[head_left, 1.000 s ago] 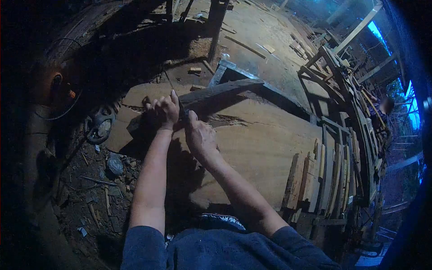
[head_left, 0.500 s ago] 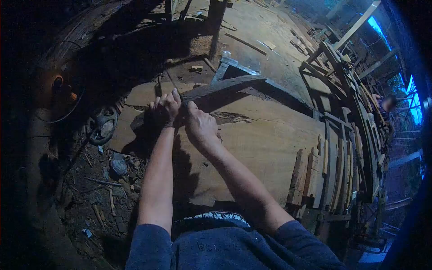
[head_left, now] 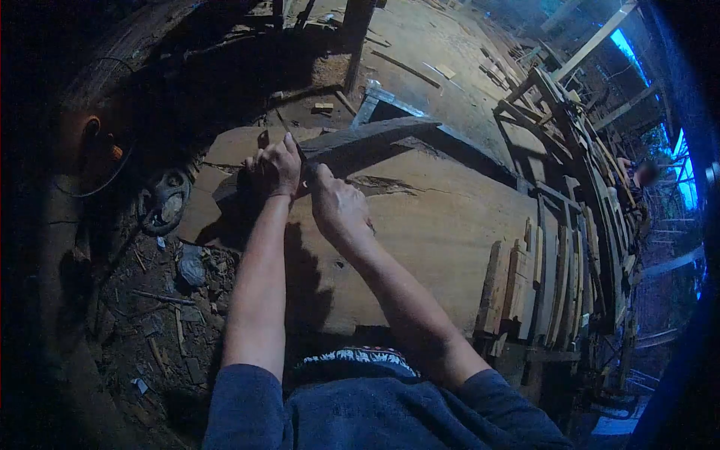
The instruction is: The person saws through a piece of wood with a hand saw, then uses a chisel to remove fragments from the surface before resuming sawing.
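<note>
A long, dark piece of wood (head_left: 375, 141) with a curved edge lies aslant on a broad pale plank (head_left: 442, 217). My left hand (head_left: 274, 166) is closed over the wood's near-left part, its fingers curled. Beside it, my right hand (head_left: 339, 206) is wrapped around the lower end of a thin, straight-bladed tool (head_left: 289, 131). The blade points up and left, passing close by my left hand. My right hand hides the grip, and the tool's exact kind does not show. Shadow darkens the wood below my left hand.
Wooden strips (head_left: 525, 285) stand side by side at the right, near a timber rack (head_left: 559, 112). A dark wheel-like part (head_left: 166, 201) and a crumpled plastic bag (head_left: 192, 266) lie on the littered ground at left. Another person (head_left: 636, 180) is at the far right.
The view has shifted slightly, so the scene sits a little further left. Both hands keep nearly the same places on the wood and the tool.
</note>
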### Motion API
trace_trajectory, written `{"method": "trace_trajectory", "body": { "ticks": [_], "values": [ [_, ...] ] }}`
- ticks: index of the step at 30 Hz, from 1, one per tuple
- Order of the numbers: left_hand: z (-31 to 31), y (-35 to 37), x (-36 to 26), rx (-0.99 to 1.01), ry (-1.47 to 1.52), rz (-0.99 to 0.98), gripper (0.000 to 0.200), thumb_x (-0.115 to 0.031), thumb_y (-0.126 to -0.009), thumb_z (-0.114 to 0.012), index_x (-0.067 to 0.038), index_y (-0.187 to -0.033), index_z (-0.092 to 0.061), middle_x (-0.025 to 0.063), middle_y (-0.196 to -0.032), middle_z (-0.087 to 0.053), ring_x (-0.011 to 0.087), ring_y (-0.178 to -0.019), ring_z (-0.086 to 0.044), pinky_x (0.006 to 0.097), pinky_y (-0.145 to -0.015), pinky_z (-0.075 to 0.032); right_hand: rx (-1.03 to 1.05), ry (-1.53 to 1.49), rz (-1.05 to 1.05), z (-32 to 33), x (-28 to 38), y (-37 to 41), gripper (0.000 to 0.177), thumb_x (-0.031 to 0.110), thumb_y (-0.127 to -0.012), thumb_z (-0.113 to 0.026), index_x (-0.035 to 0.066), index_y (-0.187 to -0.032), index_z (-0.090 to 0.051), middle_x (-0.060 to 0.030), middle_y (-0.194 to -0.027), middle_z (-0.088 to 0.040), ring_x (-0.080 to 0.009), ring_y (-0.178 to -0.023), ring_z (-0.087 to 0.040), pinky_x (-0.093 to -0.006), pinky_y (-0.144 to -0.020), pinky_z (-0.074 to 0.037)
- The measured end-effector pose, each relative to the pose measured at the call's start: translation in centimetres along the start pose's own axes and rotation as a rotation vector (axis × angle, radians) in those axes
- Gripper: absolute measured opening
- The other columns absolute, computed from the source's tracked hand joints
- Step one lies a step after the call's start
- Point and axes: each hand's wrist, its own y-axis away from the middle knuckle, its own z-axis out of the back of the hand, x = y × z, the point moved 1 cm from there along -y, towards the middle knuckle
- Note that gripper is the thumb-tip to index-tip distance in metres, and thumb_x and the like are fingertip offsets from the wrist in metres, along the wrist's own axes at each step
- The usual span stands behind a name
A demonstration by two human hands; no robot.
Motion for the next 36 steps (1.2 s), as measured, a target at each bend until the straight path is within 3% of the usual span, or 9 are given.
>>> {"method": "trace_trajectory", "body": {
  "ticks": [3,6,10,12,14,18,25,30,36],
  "values": [
    [-2.0,-0.3,0.4,-0.052,-0.011,0.077,0.039,-0.032,-0.086,-0.052,-0.011,-0.054,-0.06,0.0104,-0.06,-0.061,0.0296,-0.063,-0.059,0.0451,-0.066,-0.042,0.017,-0.064,0.044,3.3,1.2,3.5,0.018,0.022,-0.093,-0.038,0.009,-0.104,-0.046,-0.0248,-0.081,-0.061,-0.043,-0.081,-0.06,-0.0531,-0.067,-0.043],
    [-0.4,-0.6,0.0,0.098,-0.068,0.121,0.041,-0.033,-0.087,-0.05,-0.011,-0.054,-0.061,0.0109,-0.06,-0.061,0.0296,-0.062,-0.059,0.0453,-0.065,-0.042,0.009,-0.05,-0.03,1.8,-0.3,4.5,0.019,0.023,-0.094,-0.037,0.01,-0.104,-0.046,-0.0244,-0.082,-0.061,-0.0426,-0.082,-0.06,-0.0525,-0.068,-0.044],
    [1.3,-0.1,-0.5,0.033,-0.017,0.027,0.043,-0.034,-0.087,-0.048,-0.01,-0.055,-0.062,0.0123,-0.062,-0.063,0.0304,-0.063,-0.061,0.0462,-0.065,-0.042,-0.083,-0.123,0.046,1.1,0.1,2.7,0.018,0.02,-0.093,-0.036,0.01,-0.105,-0.046,-0.0245,-0.084,-0.061,-0.0427,-0.083,-0.06,-0.0517,-0.069,-0.044],
    [-0.3,-0.6,0.2,-0.051,-0.023,-0.039,0.044,-0.035,-0.088,-0.047,-0.009,-0.056,-0.063,0.0127,-0.063,-0.063,0.0308,-0.064,-0.062,0.0465,-0.066,-0.043,0.029,0.0,-0.051,0.0,0.7,-0.3,0.018,0.016,-0.092,-0.035,0.01,-0.106,-0.044,-0.025,-0.083,-0.061,-0.0427,-0.083,-0.06,-0.0518,-0.068,-0.044],
    [-4.2,0.0,1.4,0.105,-0.03,0.123,0.044,-0.035,-0.088,-0.047,-0.009,-0.057,-0.063,0.0129,-0.064,-0.063,0.0315,-0.065,-0.062,0.0467,-0.068,-0.043,0.028,0.022,-0.032,-0.3,0.2,-0.3,0.017,0.013,-0.09,-0.036,0.009,-0.105,-0.043,-0.0253,-0.082,-0.061,-0.0428,-0.081,-0.06,-0.0519,-0.068,-0.044],
    [-2.9,-0.2,1.0,0.101,0.008,0.166,0.047,-0.036,-0.091,-0.044,-0.009,-0.056,-0.06,0.0148,-0.059,-0.059,0.0342,-0.06,-0.059,0.0484,-0.06,-0.04,-0.031,-0.068,0.062,0.6,-0.3,3.1,0.019,0.022,-0.093,-0.038,0.009,-0.104,-0.045,-0.0244,-0.081,-0.062,-0.0434,-0.079,-0.06,-0.054,-0.068,-0.043],
    [-0.2,-0.2,-0.7,-0.068,0.002,0.068,0.039,-0.034,-0.086,-0.051,-0.011,-0.057,-0.062,0.0112,-0.061,-0.061,0.0312,-0.064,-0.06,0.0485,-0.07,-0.041,-0.039,-0.086,0.014,0.0,-0.1,0.6,0.018,0.022,-0.092,-0.039,0.008,-0.102,-0.045,-0.0245,-0.081,-0.061,-0.044,-0.08,-0.059,-0.0541,-0.07,-0.043],
    [-0.4,-0.5,-0.3,0.107,-0.03,0.14,0.041,-0.035,-0.087,-0.047,-0.009,-0.06,-0.064,0.0124,-0.065,-0.063,0.0311,-0.067,-0.061,0.0484,-0.07,-0.042,-0.123,-0.074,0.1,-0.2,-0.4,0.6,0.018,0.021,-0.091,-0.039,0.008,-0.103,-0.045,-0.0247,-0.083,-0.062,-0.0435,-0.081,-0.06,-0.0541,-0.07,-0.044],
    [-2.0,-0.6,0.8,0.156,0.066,0.144,0.042,-0.034,-0.088,-0.046,-0.008,-0.061,-0.065,0.0142,-0.066,-0.064,0.0316,-0.068,-0.063,0.047,-0.071,-0.042,0.019,-0.018,-0.055,0.6,-0.6,3.5,0.021,0.024,-0.093,-0.038,0.007,-0.103,-0.045,-0.0259,-0.083,-0.061,-0.0439,-0.081,-0.059,-0.0549,-0.068,-0.043]
  ]
}}
